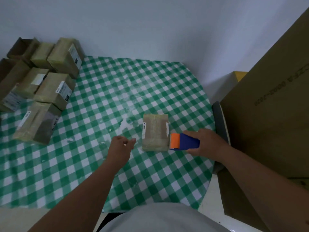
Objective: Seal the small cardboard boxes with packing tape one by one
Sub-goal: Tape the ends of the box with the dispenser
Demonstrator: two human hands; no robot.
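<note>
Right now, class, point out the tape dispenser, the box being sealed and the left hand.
tape dispenser [184, 141], head view, on its blue body.
box being sealed [155, 131], head view, on its top face.
left hand [121, 147], head view, on its back.

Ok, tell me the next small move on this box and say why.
Probably bring the left hand over to press down the small box before taping. The right hand grips the tape dispenser with its orange end at the box's right edge, while the left hand hovers beside the box, touching nothing, so the box could slide.
</note>
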